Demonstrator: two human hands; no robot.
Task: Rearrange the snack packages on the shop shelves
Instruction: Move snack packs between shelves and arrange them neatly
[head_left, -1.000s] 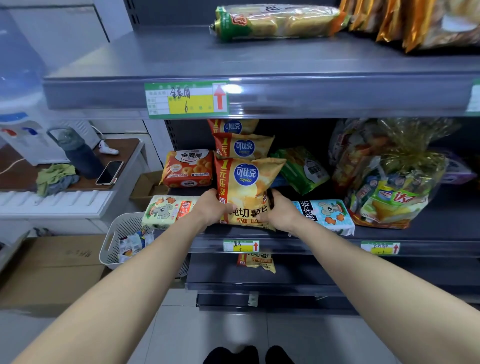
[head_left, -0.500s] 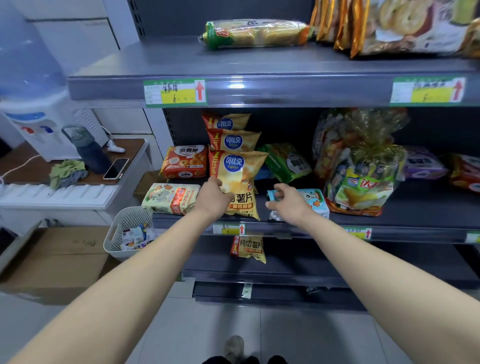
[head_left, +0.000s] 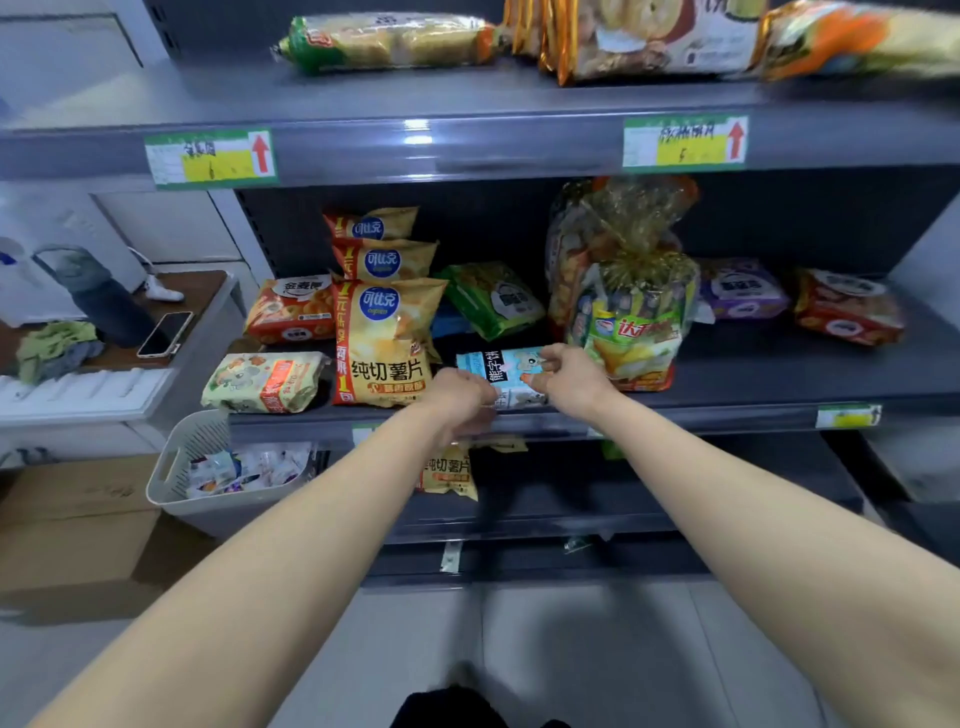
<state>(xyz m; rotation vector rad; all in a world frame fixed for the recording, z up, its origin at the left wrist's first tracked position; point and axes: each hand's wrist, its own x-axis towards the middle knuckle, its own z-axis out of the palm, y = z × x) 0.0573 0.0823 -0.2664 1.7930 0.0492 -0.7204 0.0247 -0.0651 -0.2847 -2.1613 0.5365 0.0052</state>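
Observation:
A light blue biscuit pack (head_left: 501, 366) lies at the front of the middle shelf (head_left: 727, 389). My right hand (head_left: 574, 376) grips its right end, and my left hand (head_left: 460, 397) holds its near left corner. Just left of it a yellow chip bag (head_left: 387, 343) stands upright, with two more of the same bags behind it. A cream bear-print pack (head_left: 265, 382) lies at the shelf's left end, and an orange snack bag (head_left: 291, 309) sits behind it. A green pack (head_left: 491, 296) leans further back.
A clear gift bag of snacks (head_left: 631, 306) stands right of my hands, with purple (head_left: 740, 288) and red packs (head_left: 847, 312) beyond. Long packages lie on the top shelf (head_left: 467, 88). A white basket (head_left: 179, 483), cardboard boxes and a side table with a phone (head_left: 165, 335) are at the left.
Both hands left the yellow chip bag, which now stands on its own. They moved right onto the light blue biscuit pack. The view shifted right.

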